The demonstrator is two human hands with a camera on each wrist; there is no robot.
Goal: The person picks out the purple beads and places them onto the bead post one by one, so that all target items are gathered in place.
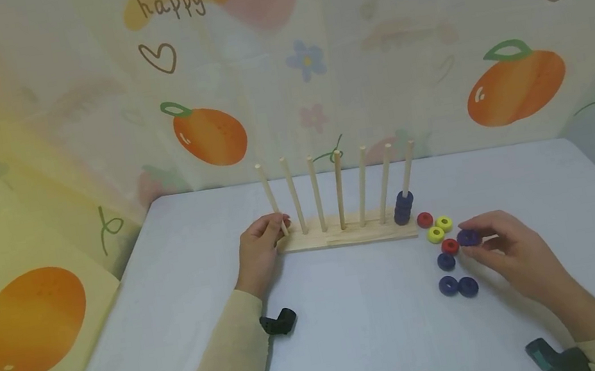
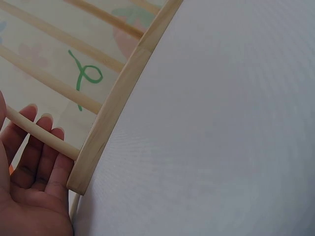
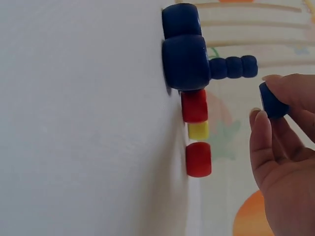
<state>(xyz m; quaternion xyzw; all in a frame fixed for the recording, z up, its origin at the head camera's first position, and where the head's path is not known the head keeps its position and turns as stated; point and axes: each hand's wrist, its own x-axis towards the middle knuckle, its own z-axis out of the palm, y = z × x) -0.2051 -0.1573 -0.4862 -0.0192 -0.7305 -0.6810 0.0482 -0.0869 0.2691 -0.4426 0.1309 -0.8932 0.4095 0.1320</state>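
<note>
A wooden peg rack (image 1: pixel 349 239) stands on the table, its upright pegs in a row. My left hand (image 1: pixel 263 246) grips the leftmost peg (image 2: pixel 42 132) near its foot, fingers behind it and thumb in front. Three dark blue beads (image 1: pixel 403 208) are stacked on the rightmost peg. Right of the rack, my right hand (image 1: pixel 509 252) pinches another dark blue bead (image 3: pixel 273 101) between thumb and fingertips, held above the table. Beside that hand lie loose blue beads (image 1: pixel 448 285), red beads (image 1: pixel 425 220) and yellow beads (image 1: pixel 436 234).
A white-covered table (image 1: pixel 333 335) carries everything. Behind it hangs a cloth backdrop (image 1: pixel 254 56) printed with oranges. Dark camera mounts sit at both wrists, the left mount (image 1: pixel 279 322) and the right mount (image 1: pixel 555 357).
</note>
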